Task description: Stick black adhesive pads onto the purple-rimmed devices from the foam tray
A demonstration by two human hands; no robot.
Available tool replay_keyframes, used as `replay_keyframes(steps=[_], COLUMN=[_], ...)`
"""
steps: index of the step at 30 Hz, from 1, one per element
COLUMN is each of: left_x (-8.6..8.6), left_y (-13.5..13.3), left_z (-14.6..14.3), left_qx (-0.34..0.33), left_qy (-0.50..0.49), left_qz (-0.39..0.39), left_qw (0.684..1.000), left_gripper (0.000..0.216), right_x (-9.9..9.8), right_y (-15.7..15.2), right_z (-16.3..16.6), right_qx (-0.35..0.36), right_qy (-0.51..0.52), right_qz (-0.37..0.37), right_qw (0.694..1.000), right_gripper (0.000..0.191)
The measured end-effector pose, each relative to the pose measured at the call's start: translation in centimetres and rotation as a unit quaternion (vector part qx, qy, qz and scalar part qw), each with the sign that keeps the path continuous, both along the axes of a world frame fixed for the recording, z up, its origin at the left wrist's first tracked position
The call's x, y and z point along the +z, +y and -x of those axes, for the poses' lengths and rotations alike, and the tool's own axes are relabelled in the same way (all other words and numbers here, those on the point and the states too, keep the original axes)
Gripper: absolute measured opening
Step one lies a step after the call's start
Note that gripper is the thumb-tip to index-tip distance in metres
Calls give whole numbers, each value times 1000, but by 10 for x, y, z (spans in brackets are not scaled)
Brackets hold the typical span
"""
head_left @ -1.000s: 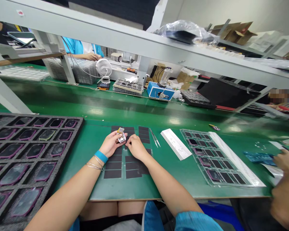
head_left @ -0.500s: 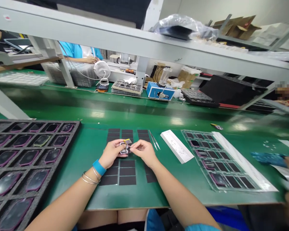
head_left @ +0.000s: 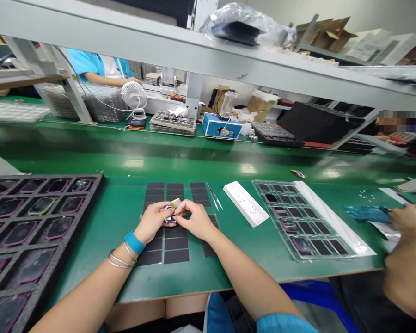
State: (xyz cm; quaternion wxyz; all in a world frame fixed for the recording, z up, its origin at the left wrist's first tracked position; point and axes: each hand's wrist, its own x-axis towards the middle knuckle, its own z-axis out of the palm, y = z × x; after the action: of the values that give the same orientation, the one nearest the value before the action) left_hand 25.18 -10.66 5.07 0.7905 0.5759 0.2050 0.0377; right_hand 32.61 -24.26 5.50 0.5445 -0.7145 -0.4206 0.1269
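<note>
Green work table (head_left: 125,203): both forearms reach in from near edge, converging at centre.

Black foam tray of purple-rimmed pieces (head_left: 93,189): far left, untouched.

Sheet of black rectangular pads (head_left: 175,243): flat under both hands.

Left hand (head_left: 152,222): blue wristband and bangles at wrist, fingers curled, thumb on top, clasping small silver part with yellow tab (head_left: 171,213).

Right hand (head_left: 194,221): palm down, thumb and forefinger pinched on same part, by tab.

Part held just above pad sheet, between hands.

Metal tweezers (head_left: 214,198): lying just right of hands.
</note>
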Motion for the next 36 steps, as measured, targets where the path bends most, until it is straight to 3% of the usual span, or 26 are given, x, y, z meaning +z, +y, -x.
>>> replay_keyframes(steps=[4,7,10,12,14,18,20,24,29,32,36], left_x=[1,2,3,4,5,9,9,7,6,4,1], left_y=[0,1,2,2,2,1,0,-1,4,8,10], left_z=[0,0,0,0,1,2,2,-1,-2,-1,1], left_qx=[6,31,20,-5,-24,-73,-76,-31,-13,-16,-50], left_qy=[-8,-4,11,16,6,-20,-16,-7,-13,-26,-59], left_qz=[7,16,26,30,44,107,102,76,184,186,140], left_qw=[1000,999,999,999,999,991,992,997,983,982,987], left_gripper=[28,29,32,33,33,39,39,30,30,32,44], right_x=[-1,-2,-4,-7,-10,-10,-8,-7,-5,-5,-12], right_y=[1,3,6,7,8,8,7,6,3,2,2], right_z=[5,4,-4,-10,-13,-11,-8,-3,2,3,-4], right_qx=[-4,-70,-125,-88,-66,-152,-163,-139,-90,-77,-81], right_qy=[-85,-135,-10,117,167,21,-56,-181,-390,-389,-217], right_qz=[21,7,-19,-32,-50,-80,-84,-74,12,43,-9], right_qw=[996,988,992,989,982,985,981,971,916,917,973], right_gripper=[12,19,43,35,19,10,7,5,16,16,14])
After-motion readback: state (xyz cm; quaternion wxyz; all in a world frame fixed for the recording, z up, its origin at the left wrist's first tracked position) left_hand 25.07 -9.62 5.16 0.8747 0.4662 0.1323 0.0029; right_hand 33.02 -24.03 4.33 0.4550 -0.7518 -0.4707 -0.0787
